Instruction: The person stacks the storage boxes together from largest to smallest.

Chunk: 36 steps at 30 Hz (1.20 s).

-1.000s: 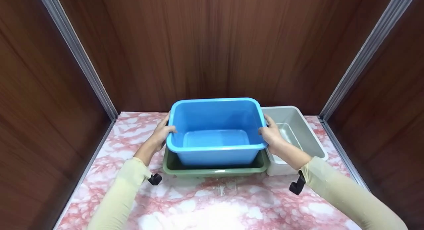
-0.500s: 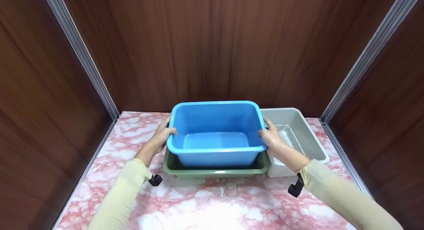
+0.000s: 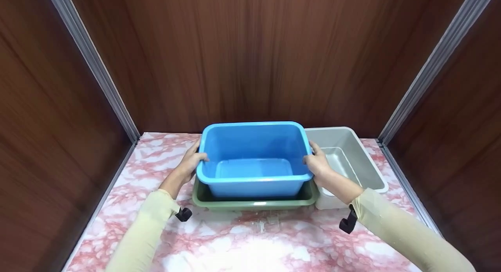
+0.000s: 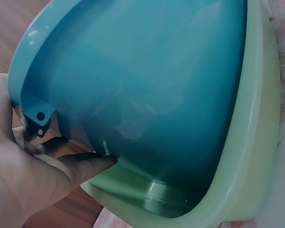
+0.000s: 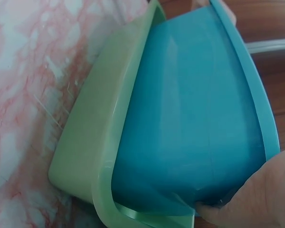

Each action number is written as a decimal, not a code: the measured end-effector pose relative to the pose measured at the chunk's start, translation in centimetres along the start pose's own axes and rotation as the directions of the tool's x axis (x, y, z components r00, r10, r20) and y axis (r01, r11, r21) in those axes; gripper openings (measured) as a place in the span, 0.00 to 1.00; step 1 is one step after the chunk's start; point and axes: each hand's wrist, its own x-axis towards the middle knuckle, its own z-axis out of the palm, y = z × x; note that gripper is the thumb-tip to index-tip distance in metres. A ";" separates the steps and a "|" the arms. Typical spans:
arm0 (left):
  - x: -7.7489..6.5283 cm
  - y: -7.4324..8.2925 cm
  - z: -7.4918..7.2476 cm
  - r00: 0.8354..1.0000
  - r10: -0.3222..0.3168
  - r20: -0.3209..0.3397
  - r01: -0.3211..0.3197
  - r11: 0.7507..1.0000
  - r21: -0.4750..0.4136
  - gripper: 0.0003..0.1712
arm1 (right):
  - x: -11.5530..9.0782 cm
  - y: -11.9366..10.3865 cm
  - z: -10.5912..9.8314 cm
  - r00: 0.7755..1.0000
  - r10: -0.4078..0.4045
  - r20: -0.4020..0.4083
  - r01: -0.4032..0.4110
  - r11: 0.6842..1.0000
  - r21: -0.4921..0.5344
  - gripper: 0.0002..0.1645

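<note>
Both hands (image 3: 190,161) (image 3: 319,164) grip the blue tub (image 3: 254,146), slightly lower in the green tub (image 3: 235,205) than 1 second ago.

Smooth plastic gleams on the blue tub (image 3: 254,145) at centre, the green tub (image 3: 256,204) below glossy too! Wood grain streaks the top panel (image 3: 250,56), dull metal strip (image 3: 93,64) upper left, shiny tabletop (image 3: 219,240) at bottom.

You're working inside a booth, panelled like a little stall: wood-grain back panel (image 3: 250,60) straight ahead, matching left panel (image 3: 51,127) and right panel (image 3: 462,127) closing in beside you, grey metal posts (image 3: 96,68) up both corners, pink-and-white marbled tabletop (image 3: 289,235) glaring below. What building surrounds you, the views can't tell.
</note>
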 end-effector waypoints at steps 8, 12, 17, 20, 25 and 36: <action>0.1 -0.3 0.1 1.000 -0.009 -0.014 0.009 1.000 0.023 0.56 | 0.3 0.7 0.1 1.000 0.016 0.001 -0.016 1.000 0.012 0.47; 0.2 -0.4 0.1 1.000 -0.014 -0.018 0.014 0.999 0.040 0.57 | 0.4 0.9 0.1 1.000 0.024 0.003 -0.024 0.999 0.025 0.48; 0.5 -0.4 0.1 1.000 0.004 -0.006 -0.004 0.999 0.036 0.56 | 0.3 0.9 0.1 1.000 0.006 -0.009 -0.006 1.000 0.029 0.48; 0.6 -0.5 -0.1 1.000 -0.007 0.003 0.007 1.000 0.023 0.56 | 0.3 1.0 0.2 1.000 0.013 -0.005 -0.012 1.000 0.025 0.48; 0.4 -0.3 -0.1 1.000 -0.019 -0.005 0.019 1.000 0.019 0.56 | 0.3 1.2 0.5 1.000 0.026 0.000 -0.026 0.999 0.028 0.49; 0.6 -1.2 -0.1 1.000 0.005 -0.012 -0.004 1.000 0.024 0.56 | 0.2 1.4 0.6 1.000 0.031 0.001 -0.031 1.000 0.006 0.49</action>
